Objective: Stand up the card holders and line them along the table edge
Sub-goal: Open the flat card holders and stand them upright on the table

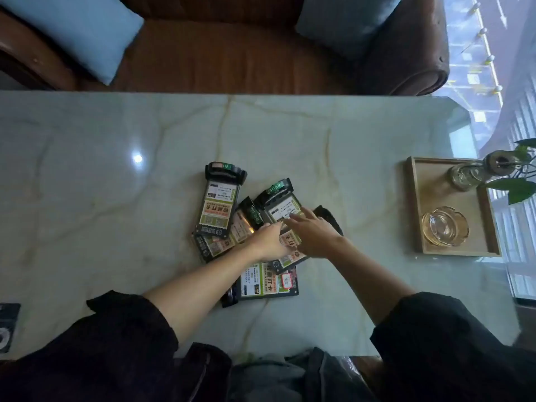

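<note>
We're at the very start: none of the black plastic card holders with green-and-white printed inserts stands up yet. They lie flat in an overlapping heap at the middle of the pale green veined marble tabletop (116, 175), well apart from every edge.

The leftmost holder (218, 203) lies alone at the far left of the heap, base toward the sofa side. A near holder (265, 281) lies sideways, closest to the near edge. The top holder (280, 203) rests tilted over the others.

Both hands are on that top holder. Left hand (268, 239) rests knuckles-up on its lower part; fingers curl under, grip not visible. Right hand (311, 235) lies flat with spread fingers on its face, not closed round anything.

Next move, we judge: pinch this top holder by its sides, lift it clear of the heap, tip it onto its base, and carry it to a table edge.

Wooden tray (414, 204) with glass ashtray (445, 226) sits by the right edge; keep clear.
</note>
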Available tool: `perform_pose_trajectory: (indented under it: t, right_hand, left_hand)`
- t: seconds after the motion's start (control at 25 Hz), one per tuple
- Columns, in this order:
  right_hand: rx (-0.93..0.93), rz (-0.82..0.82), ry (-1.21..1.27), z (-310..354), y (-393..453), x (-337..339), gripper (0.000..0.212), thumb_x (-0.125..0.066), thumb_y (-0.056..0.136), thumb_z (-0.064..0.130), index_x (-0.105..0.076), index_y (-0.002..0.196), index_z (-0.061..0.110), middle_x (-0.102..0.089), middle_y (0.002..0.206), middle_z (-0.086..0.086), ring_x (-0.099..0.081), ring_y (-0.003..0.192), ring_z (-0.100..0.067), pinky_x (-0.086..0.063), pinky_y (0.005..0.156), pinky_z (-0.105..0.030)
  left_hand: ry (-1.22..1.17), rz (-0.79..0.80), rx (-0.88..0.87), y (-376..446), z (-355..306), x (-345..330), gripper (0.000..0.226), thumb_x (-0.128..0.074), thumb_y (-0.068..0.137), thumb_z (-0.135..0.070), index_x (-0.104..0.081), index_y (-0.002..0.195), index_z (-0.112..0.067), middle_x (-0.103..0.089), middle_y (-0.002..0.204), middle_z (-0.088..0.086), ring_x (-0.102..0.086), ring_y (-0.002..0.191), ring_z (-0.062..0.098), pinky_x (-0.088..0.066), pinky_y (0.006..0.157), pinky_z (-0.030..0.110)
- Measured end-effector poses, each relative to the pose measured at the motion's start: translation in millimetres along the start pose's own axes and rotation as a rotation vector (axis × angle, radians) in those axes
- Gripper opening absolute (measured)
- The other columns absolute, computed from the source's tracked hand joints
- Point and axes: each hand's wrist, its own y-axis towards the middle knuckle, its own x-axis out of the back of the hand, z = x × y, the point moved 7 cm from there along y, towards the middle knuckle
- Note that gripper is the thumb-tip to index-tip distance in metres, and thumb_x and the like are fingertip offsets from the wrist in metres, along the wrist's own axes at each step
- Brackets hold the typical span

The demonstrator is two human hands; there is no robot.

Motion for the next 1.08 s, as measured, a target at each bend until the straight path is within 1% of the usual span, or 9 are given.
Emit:
perform_pose_trajectory:
  t: [0.08, 0.16, 0.28, 0.44, 0.56, 0.72, 0.8, 0.92, 1.08]
  right_hand:
    - [0.001, 0.066, -0.038, -2.9, -2.0, -6.2, 0.089, -0.071, 0.085, 0.014, -0.021, 0.158, 0.024, -0.017, 0.166, 0.000, -0.003, 0.154, -0.032, -0.031, 0.115, -0.057]
    - [0.001, 0.080, -0.093, -7.3, -5.0, -13.6, 0.095, -0.072, 0.084, 0.012, -0.016, 0.159, 0.026, -0.011, 0.167, 0.000, -0.001, 0.154, -0.032, -0.036, 0.113, -0.055]
    - [0.034, 0.039, -0.163, -12.3, -5.9, -19.8, 0.101, -0.075, 0.081, 0.014, -0.013, 0.159, 0.024, -0.011, 0.166, -0.001, -0.009, 0.152, -0.032, -0.044, 0.108, -0.044]
    - [0.055, -0.055, -0.244, -15.8, -0.3, -20.1, 0.101, -0.079, 0.076, 0.026, -0.019, 0.157, 0.019, -0.026, 0.156, -0.007, -0.026, 0.141, -0.028, -0.047, 0.103, -0.037]
    - [0.059, -0.086, -0.266, -20.1, -1.1, -18.8, 0.101, -0.082, 0.073, 0.032, -0.024, 0.155, 0.024, -0.031, 0.151, -0.008, -0.035, 0.129, -0.025, -0.047, 0.096, -0.036]
    - [0.051, -0.204, -0.105, -34.6, -8.5, 7.3, 0.058, -0.072, 0.085, 0.022, -0.050, 0.139, 0.024, -0.051, 0.130, -0.002, -0.043, 0.111, -0.021, -0.052, 0.080, -0.032]
    - [0.006, -0.249, 0.047, -52.4, -12.6, 27.0, 0.041, -0.067, 0.090, 0.018, -0.055, 0.128, 0.022, -0.057, 0.119, 0.000, -0.043, 0.111, -0.023, -0.053, 0.081, -0.037]
    - [-0.092, -0.373, 0.204, -86.6, -21.2, 55.4, 0.021, -0.064, 0.092, 0.019, -0.059, 0.112, 0.020, -0.062, 0.109, -0.001, -0.049, 0.106, -0.028, -0.047, 0.085, -0.041]
    - [-0.248, -0.489, 0.421, -129.5, -34.5, 68.5, 0.020, -0.069, 0.083, 0.018, -0.053, 0.090, 0.027, -0.059, 0.095, 0.000, -0.055, 0.087, -0.034, -0.047, 0.083, -0.048]
  left_hand:
    - [0.121, -0.057, 0.077, 6.3, 6.7, -2.7, 0.082, -0.073, 0.079, -0.051, -0.035, 0.147, -0.025, -0.045, 0.148, 0.004, -0.045, 0.132, 0.033, -0.043, 0.103, 0.058]
    - [0.223, -0.065, 0.100, 13.5, 15.0, -12.8, 0.092, -0.077, 0.073, -0.052, -0.029, 0.148, -0.027, -0.042, 0.149, 0.002, -0.040, 0.136, 0.033, -0.040, 0.103, 0.064]
    - [0.299, -0.030, 0.094, 26.3, 17.4, -24.8, 0.096, -0.082, 0.072, -0.045, -0.027, 0.149, -0.025, -0.046, 0.145, 0.005, -0.044, 0.132, 0.031, -0.044, 0.101, 0.058]
    - [0.483, -0.153, 0.060, 26.7, 5.8, -30.9, 0.091, -0.082, 0.077, -0.027, -0.028, 0.150, -0.017, -0.050, 0.142, 0.011, -0.048, 0.127, 0.031, -0.046, 0.100, 0.045]
    - [0.490, -0.248, -0.006, 27.2, -4.0, -25.0, 0.063, -0.077, 0.083, -0.021, -0.046, 0.137, -0.013, -0.060, 0.131, 0.008, -0.052, 0.119, 0.027, -0.046, 0.099, 0.040]
    - [0.251, -0.234, -0.083, 24.9, -18.1, 4.4, 0.022, -0.073, 0.087, -0.022, -0.066, 0.107, -0.019, -0.071, 0.106, -0.002, -0.062, 0.098, 0.019, -0.051, 0.084, 0.032]
    - [0.007, -0.185, -0.084, 25.0, -32.9, 23.4, 0.014, -0.074, 0.087, -0.019, -0.068, 0.100, -0.019, -0.072, 0.097, -0.002, -0.066, 0.081, 0.012, -0.054, 0.065, 0.024]
    - [-0.169, -0.313, -0.134, 27.6, -61.7, 60.4, 0.015, -0.080, 0.081, -0.020, -0.071, 0.092, -0.017, -0.070, 0.083, -0.007, -0.064, 0.067, 0.004, -0.047, 0.048, 0.011]
    - [-0.278, -0.383, -0.255, 27.7, -93.7, 77.5, 0.012, -0.081, 0.080, -0.023, -0.075, 0.089, -0.020, -0.075, 0.083, -0.009, -0.071, 0.078, 0.010, -0.056, 0.068, 0.021]
